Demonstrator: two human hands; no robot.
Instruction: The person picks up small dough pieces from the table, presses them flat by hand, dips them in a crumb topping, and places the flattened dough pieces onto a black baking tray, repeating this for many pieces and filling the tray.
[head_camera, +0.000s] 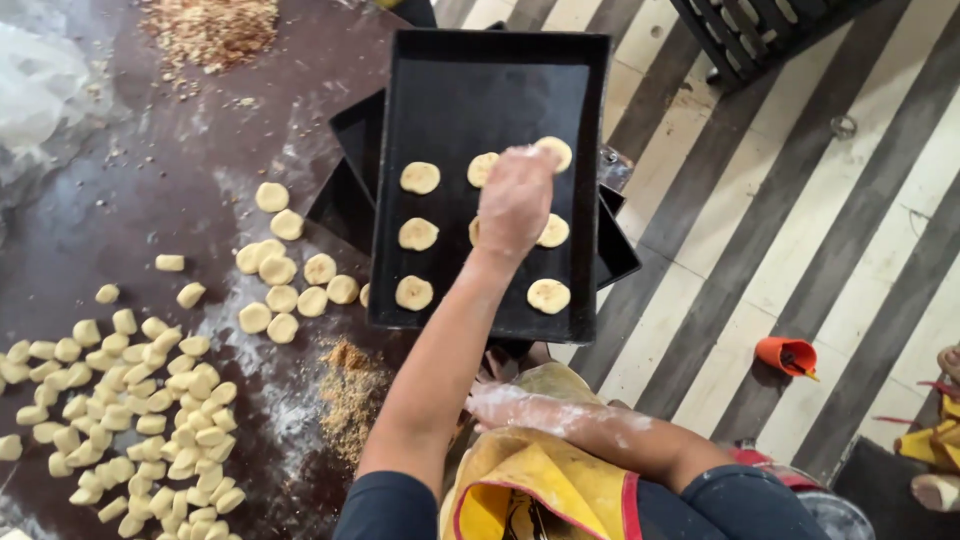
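- Your left hand (515, 200) reaches over the black baking tray (480, 80), fingertips on a flattened dough round (556, 150) in the far row.
- Your floured right hand (490, 400) rests by the yellow apron (520, 470).
- Cut dough pieces (130, 400) crowd the dark floured surface (180, 170).

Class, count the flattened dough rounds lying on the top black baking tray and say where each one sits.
9 dough rounds show on the tray, in three rows of three. The middle round is mostly hidden under the left hand, which also touches the far-right one. More may be hidden.
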